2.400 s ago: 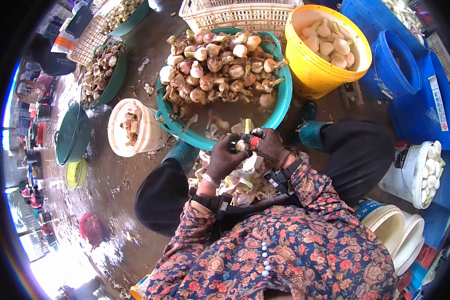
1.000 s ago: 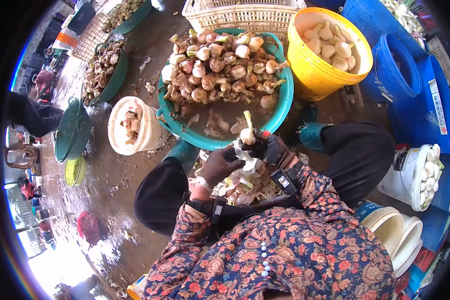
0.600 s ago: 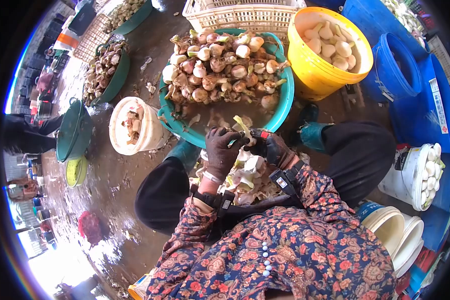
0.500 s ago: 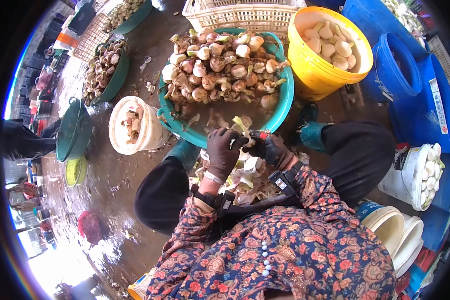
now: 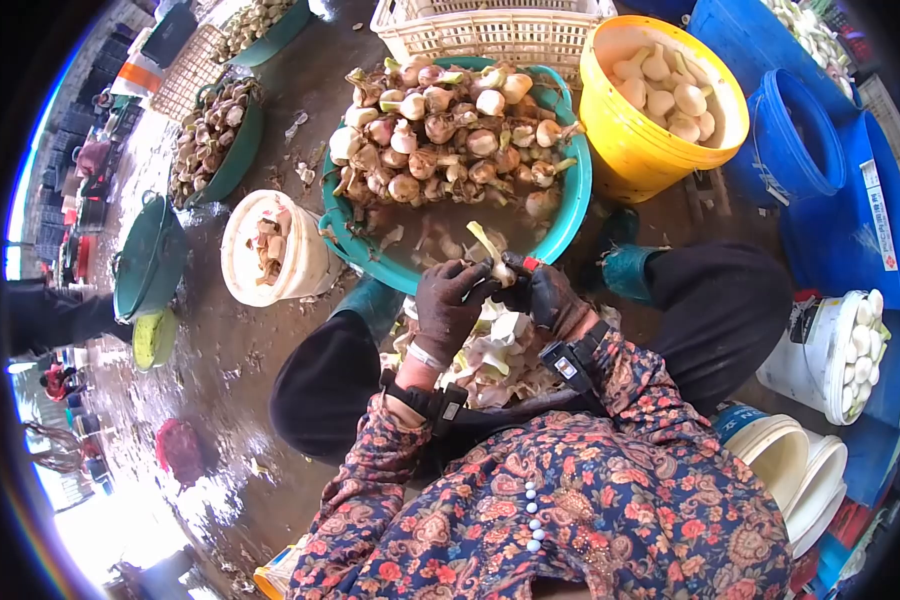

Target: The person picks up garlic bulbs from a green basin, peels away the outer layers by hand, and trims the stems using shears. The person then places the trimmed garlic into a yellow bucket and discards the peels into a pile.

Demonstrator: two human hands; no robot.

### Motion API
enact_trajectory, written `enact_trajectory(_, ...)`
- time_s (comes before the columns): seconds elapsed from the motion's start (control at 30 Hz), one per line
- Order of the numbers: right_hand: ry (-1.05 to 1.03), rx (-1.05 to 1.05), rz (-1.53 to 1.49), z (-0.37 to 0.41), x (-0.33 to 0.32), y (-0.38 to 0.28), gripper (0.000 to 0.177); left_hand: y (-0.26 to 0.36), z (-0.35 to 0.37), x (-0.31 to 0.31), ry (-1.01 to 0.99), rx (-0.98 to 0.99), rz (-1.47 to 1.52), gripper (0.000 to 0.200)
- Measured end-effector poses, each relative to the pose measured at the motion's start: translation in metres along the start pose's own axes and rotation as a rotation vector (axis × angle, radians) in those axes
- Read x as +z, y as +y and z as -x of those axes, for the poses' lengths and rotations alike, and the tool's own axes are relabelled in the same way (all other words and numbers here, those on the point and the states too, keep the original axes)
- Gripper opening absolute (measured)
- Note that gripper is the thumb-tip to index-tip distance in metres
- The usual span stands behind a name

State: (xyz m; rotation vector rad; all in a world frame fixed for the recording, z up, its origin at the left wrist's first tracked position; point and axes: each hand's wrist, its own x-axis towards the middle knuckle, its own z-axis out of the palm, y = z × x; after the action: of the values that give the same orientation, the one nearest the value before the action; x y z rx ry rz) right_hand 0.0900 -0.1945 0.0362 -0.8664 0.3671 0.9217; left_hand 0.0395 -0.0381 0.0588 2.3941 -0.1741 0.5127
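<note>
My gloved left hand (image 5: pixel 452 308) is closed round a garlic bulb (image 5: pixel 501 270) whose pale green stem points up and to the left. Against the bulb's right side, my gloved right hand (image 5: pixel 550 299) is closed on a small tool with a red end (image 5: pixel 532 264); its blade cannot be made out. Both hands are at the near rim of a teal tub (image 5: pixel 580 190), which holds unpeeled garlic bulbs (image 5: pixel 440 130) and brownish water. Beneath my hands lies a heap of pale peelings (image 5: pixel 495 360), between my legs.
A yellow bucket (image 5: pixel 620 160) of peeled bulbs stands right of the tub, near blue containers (image 5: pixel 790 130). A white bucket (image 5: pixel 310 262) with scraps is at left. Behind the tub is a cream crate (image 5: pixel 490 36). Another person's dark-clothed leg (image 5: pixel 55 318) shows at far left.
The bulb between my hands has turned slightly, its stem leaning further left. Both hands stay closed near the tub's rim. The other person's leg at far left has shifted.
</note>
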Motion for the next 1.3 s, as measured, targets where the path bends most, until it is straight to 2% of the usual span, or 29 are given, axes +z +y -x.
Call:
enact_trajectory(0.1, 0.031, -0.073, 0.012, -0.003, -0.006, 0.006, 0.024, -0.002, 0.004, 0.005, 0.006, 0.035, 0.005, 0.019)
enact_trajectory(0.23, 0.04, -0.142, 0.086, -0.002, -0.005, 0.007, 0.026, 0.003, 0.01, 0.009, -0.048, -0.017, -0.09, 0.015)
enact_trajectory(0.27, 0.04, -0.143, 0.087, -0.002, -0.001, 0.006, 0.026, 0.003, 0.016, 0.01, -0.112, -0.026, -0.086, 0.014)
enact_trajectory(0.33, -0.095, -0.155, -0.159, 0.0, 0.006, 0.003, 0.028, 0.012, 0.025, 0.015, -0.228, -0.011, -0.021, 0.014)
enact_trajectory(0.37, -0.095, -0.155, -0.16, 0.003, 0.008, 0.0, 0.028, 0.021, 0.029, 0.011, -0.255, 0.015, -0.032, 0.017)
enact_trajectory(0.43, 0.029, -0.081, -0.014, 0.008, 0.009, -0.005, 0.029, 0.018, 0.04, 0.008, -0.35, -0.118, 0.004, 0.022)
enact_trajectory(0.5, 0.005, -0.083, -0.014, 0.002, 0.0, 0.003, 0.03, 0.014, 0.036, 0.009, -0.07, -0.246, 0.141, 0.026)
enact_trajectory(0.53, -0.029, -0.07, -0.048, -0.003, -0.004, 0.006, 0.032, 0.021, 0.024, 0.005, 0.062, -0.295, 0.113, 0.03)
enact_trajectory(0.57, -0.064, -0.056, -0.083, -0.002, 0.0, 0.005, 0.033, 0.024, 0.012, 0.002, 0.127, -0.258, 0.095, 0.036)
enact_trajectory(0.63, -0.062, -0.055, -0.039, 0.004, 0.003, 0.004, 0.03, 0.012, 0.005, -0.002, 0.032, -0.072, 0.054, 0.042)
enact_trajectory(0.7, -0.194, -0.149, 0.084, 0.005, 0.001, 0.005, 0.025, 0.008, 0.004, -0.003, -0.015, -0.086, 0.057, 0.041)
enact_trajectory(0.73, -0.191, -0.149, 0.082, 0.005, 0.0, 0.005, 0.025, 0.007, 0.004, -0.003, -0.063, -0.099, 0.061, 0.039)
enact_trajectory(0.83, -0.152, -0.123, 0.092, 0.004, 0.0, 0.003, 0.024, 0.009, 0.007, 0.001, 0.011, -0.107, 0.087, 0.03)
enact_trajectory(0.97, -0.077, -0.122, 0.115, 0.005, 0.003, 0.001, 0.022, 0.013, 0.019, 0.001, -0.036, -0.183, 0.071, 0.024)
enact_trajectory(1.03, -0.129, -0.076, -0.03, 0.003, 0.005, 0.003, 0.02, 0.012, 0.023, -0.001, 0.043, -0.22, 0.177, 0.024)
enact_trajectory(1.07, -0.132, -0.074, -0.03, 0.002, 0.004, 0.003, 0.02, 0.012, 0.023, -0.001, 0.085, -0.314, 0.209, 0.023)
enact_trajectory(1.17, -0.064, -0.061, 0.086, 0.006, 0.006, 0.001, 0.021, 0.018, 0.01, -0.006, 0.134, -0.291, 0.299, 0.019)
enact_trajectory(1.2, -0.061, -0.081, 0.109, 0.009, 0.008, 0.0, 0.022, 0.011, 0.012, -0.005, 0.041, -0.258, 0.278, 0.022)
enact_trajectory(1.3, -0.043, -0.087, 0.139, 0.01, 0.011, -0.002, 0.023, 0.005, 0.011, -0.004, 0.001, -0.166, 0.242, 0.019)
